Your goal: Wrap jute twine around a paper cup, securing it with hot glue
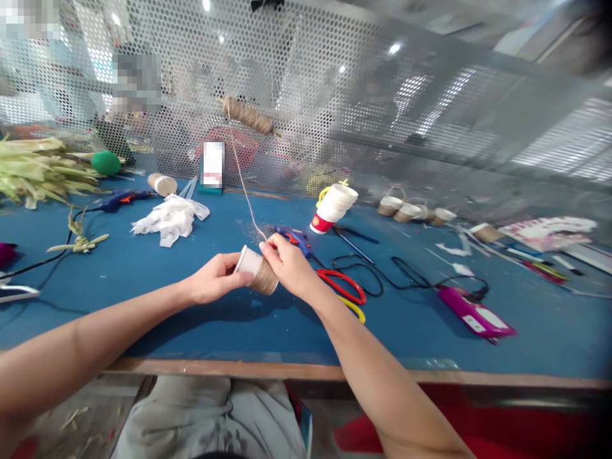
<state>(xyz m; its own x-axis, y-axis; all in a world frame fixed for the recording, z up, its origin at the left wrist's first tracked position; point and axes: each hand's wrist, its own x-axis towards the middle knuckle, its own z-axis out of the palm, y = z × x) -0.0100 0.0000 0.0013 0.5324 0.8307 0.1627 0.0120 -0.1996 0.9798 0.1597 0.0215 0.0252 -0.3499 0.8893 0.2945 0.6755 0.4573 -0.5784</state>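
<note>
My left hand (221, 278) grips a white paper cup (250, 260) by its rim end, holding it tilted on its side above the table. Brown twine (264, 280) is wrapped around the cup's lower part. At that wrapped end, my right hand (288, 262) has its thumb and fingers closed on the twine strand (243, 182). This strand runs taut up to a twine spool (247, 116) on a stick at the perforated panel. Just behind my right hand lies a blue glue gun (297, 240), partly hidden. Red-handled scissors (342, 285) rest beside my right wrist.
Stacked paper cups (337, 204) stand behind the hands. Twine-wrapped cups with handles (406, 211) line the back right. A purple power strip (475, 313) and cables lie right. Crumpled white plastic (171, 218), another glue gun (119, 199) and corn husks (41, 169) are left. A perforated metal panel (306, 83) borders the back.
</note>
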